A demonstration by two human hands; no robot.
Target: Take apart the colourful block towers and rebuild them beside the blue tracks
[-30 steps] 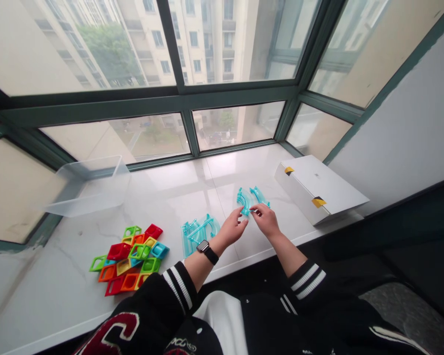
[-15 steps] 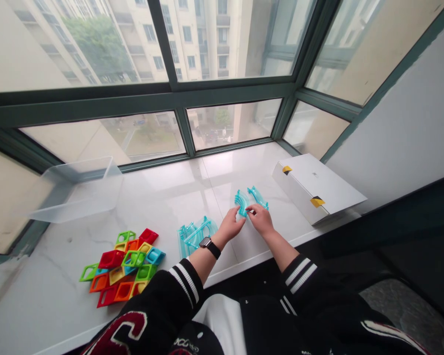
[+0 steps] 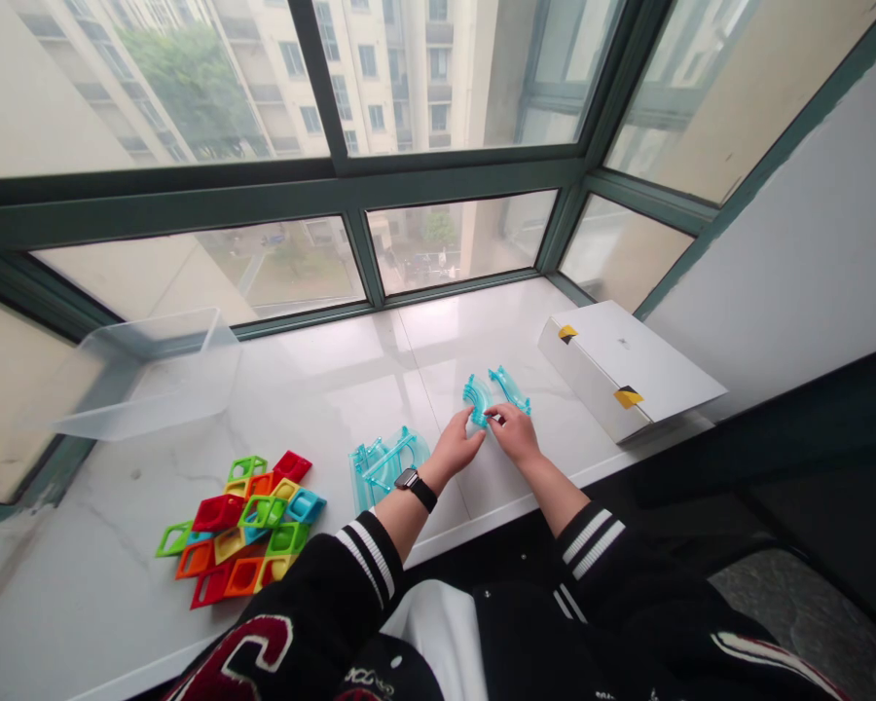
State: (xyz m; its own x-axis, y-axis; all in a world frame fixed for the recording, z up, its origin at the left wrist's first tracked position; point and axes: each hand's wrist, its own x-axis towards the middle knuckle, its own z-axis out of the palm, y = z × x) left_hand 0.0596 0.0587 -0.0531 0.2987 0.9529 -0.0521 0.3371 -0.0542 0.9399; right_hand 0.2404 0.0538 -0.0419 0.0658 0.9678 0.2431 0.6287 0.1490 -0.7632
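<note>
Teal, see-through plastic: a curved piece (image 3: 475, 395) right of centre over the white worktop (image 3: 321, 389), near end between both hands; cannot tell whether resting or slightly raised. Right hand (image 3: 512, 433) pinched on that end, thumb and finger drawn together. Left hand (image 3: 458, 447) up against the same end from the left; cannot tell whether gripping or merely steadying. Just beside, to the right, a second teal piece (image 3: 509, 387), apart from the first, partly behind the right hand.

Seemingly early in the work: one piece in hand, no finished join visible. Apparently not yet dealt with: a flat, overlapping cluster of teal pieces (image 3: 388, 456) near the left hand, and, well apart at near left, a loose heap of coloured blocks (image 3: 252, 534), some tilted. Farther off, a clear tub (image 3: 153, 416) at far left and a white box (image 3: 628, 365) at far right, both untouched.
</note>
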